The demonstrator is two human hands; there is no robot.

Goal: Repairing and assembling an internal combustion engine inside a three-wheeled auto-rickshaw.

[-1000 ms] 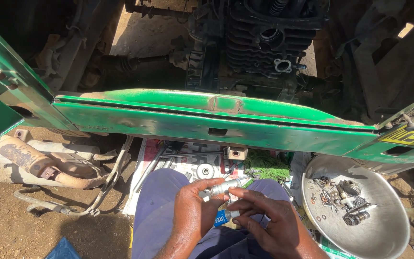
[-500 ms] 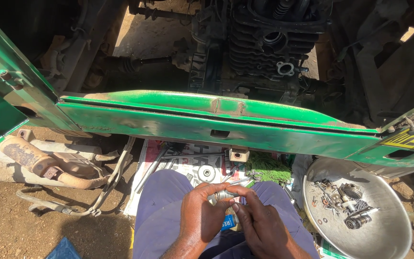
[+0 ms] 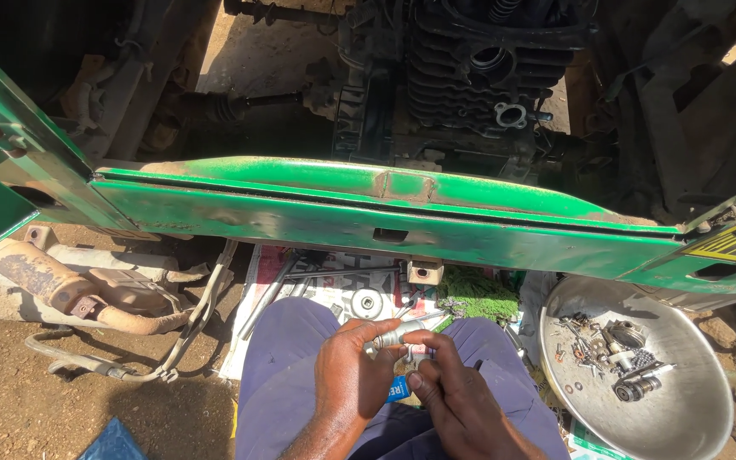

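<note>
Looking down over a green panel (image 3: 385, 213) with the dark engine (image 3: 470, 77) behind it, I see a metal bowl (image 3: 700, 426) of small parts near my right knee, within reach. Over my lap, my left hand (image 3: 347, 379) wraps a small shiny metal part (image 3: 393, 335), steadying it, while my right hand (image 3: 457, 400) pinches its end with fingertips, both pressed close.
</note>
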